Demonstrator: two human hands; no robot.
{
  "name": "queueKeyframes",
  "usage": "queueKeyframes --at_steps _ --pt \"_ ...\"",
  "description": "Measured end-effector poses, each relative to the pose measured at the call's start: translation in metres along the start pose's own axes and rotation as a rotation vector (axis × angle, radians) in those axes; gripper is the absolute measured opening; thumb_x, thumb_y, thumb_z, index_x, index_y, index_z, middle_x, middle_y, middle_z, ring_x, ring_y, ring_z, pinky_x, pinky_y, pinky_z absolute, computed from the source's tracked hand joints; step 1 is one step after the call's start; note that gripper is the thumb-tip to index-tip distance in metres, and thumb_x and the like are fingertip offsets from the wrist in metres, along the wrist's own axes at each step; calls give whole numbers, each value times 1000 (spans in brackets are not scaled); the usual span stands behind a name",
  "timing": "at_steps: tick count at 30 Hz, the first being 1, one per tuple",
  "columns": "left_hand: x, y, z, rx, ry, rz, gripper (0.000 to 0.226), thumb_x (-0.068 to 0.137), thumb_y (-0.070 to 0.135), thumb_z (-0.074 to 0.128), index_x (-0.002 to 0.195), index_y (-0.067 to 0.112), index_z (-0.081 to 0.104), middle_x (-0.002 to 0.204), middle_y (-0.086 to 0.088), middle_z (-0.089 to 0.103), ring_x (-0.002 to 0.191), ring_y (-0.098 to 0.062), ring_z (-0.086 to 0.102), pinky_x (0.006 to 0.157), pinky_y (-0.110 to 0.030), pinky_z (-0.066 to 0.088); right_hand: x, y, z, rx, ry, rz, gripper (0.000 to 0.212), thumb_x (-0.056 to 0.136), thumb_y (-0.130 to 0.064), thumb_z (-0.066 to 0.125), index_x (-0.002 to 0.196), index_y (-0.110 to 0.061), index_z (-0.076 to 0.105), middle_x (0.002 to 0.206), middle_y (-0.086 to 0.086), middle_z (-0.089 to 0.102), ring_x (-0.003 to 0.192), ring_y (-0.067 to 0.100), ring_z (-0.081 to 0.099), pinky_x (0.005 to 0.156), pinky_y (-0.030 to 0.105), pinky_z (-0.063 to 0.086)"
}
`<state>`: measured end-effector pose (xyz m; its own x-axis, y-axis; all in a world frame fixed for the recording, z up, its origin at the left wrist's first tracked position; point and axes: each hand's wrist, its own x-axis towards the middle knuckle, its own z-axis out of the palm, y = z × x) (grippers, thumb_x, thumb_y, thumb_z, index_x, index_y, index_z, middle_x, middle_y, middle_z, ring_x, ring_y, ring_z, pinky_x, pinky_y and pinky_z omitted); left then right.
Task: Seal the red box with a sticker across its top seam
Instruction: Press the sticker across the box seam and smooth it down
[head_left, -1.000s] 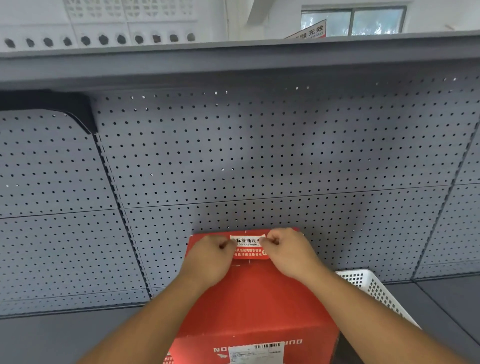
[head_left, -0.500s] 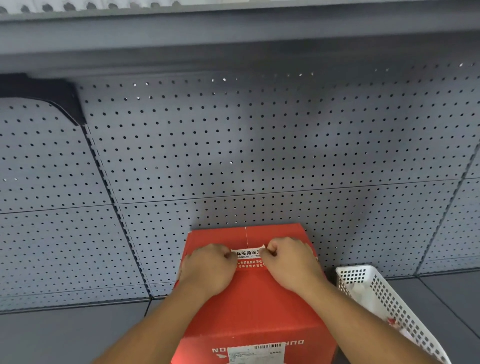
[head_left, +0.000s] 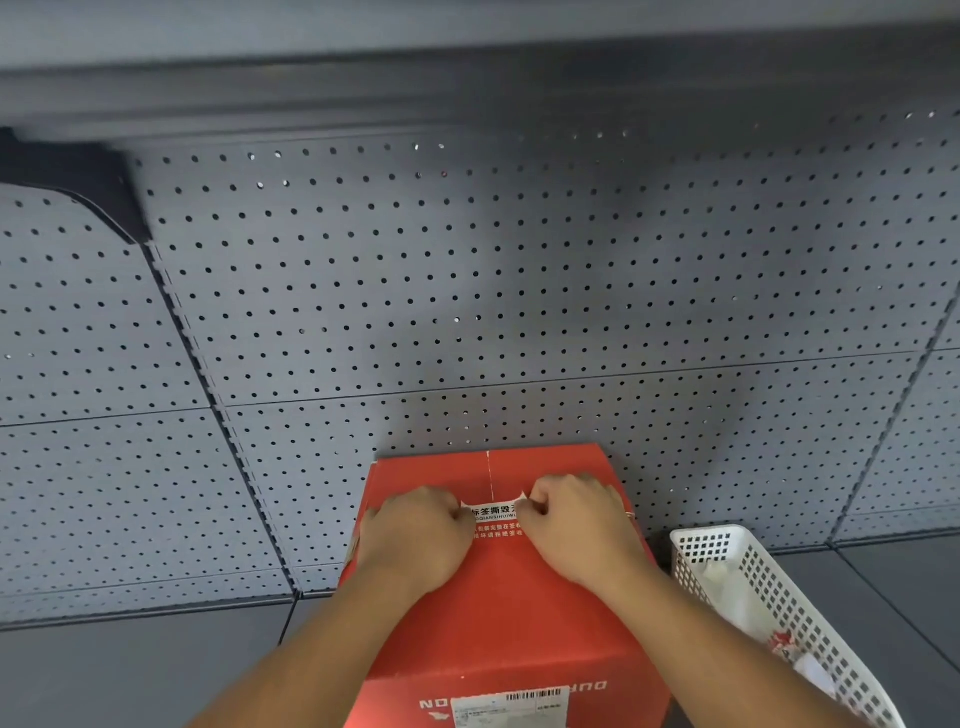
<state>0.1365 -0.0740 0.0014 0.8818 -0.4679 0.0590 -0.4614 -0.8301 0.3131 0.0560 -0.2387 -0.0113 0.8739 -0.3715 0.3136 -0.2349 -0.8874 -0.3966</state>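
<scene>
Head view: the box (head_left: 506, 597) sits at 6 o'clock on the shelf (head_left: 130, 670), basket (head_left: 769, 592) at its 3. Left hand (head_left: 415, 540) and right hand (head_left: 576, 525), both curled, pinch the sticker (head_left: 493, 512) ends, stretching it flat across the seam (head_left: 489, 473), likely for pressing down.

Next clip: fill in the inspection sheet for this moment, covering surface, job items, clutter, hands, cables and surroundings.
Surface: grey shelf, bare where visible.
Job's things: red box standing on the shelf; white sticker lying across its top seam, its right end slightly lifted.
Clutter: white basket to the right of the box, holding scraps.
Hands: left hand and right hand each pinch one end of the sticker.
Cables: nothing seen.
Surroundings: grey pegboard behind, a shelf overhead.
</scene>
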Motion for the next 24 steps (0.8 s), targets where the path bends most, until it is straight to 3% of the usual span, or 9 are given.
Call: queueKeyframes --at_steps 10,14,16,20,24 --pt "0 0 -2 7 -33 2 37 92 45 46 65 20 47 73 4 57 88 -28 62 91 -42 48 0 0 1 20 -20 28 30 88 -42 62 64 -27 52 64 -7 62 71 19 58 76 37 47" --pt "2 -7 0 -121 4 -1 30 90 42 55 67 24 45 70 6 58 78 -23 59 83 -38 49 0 3 -4 86 -15 32 14 89 -36 67 81 -31 57 71 -13 55 77 15 56 73 34 41" --pt "0 -13 5 -191 70 23 22 88 35 59 72 27 45 71 6 59 72 -18 58 78 -40 51 -2 4 -7 110 -14 37 8 90 -33 67 91 -29 60 76 -15 54 81 14 59 78 35 46" --pt "-6 -19 12 -262 217 120 16 80 23 60 83 38 54 85 14 58 80 -11 58 82 -45 52 -4 4 -8 121 32 -9 12 90 -22 65 98 -30 65 94 -12 60 92 15 58 86 40 51" --pt "-12 -13 13 -236 213 343 41 84 28 45 116 39 67 122 22 63 115 -6 53 93 -36 41 -10 -2 -11 32 54 -203 31 88 -26 45 105 -31 71 110 -17 69 107 13 55 89 40 46"
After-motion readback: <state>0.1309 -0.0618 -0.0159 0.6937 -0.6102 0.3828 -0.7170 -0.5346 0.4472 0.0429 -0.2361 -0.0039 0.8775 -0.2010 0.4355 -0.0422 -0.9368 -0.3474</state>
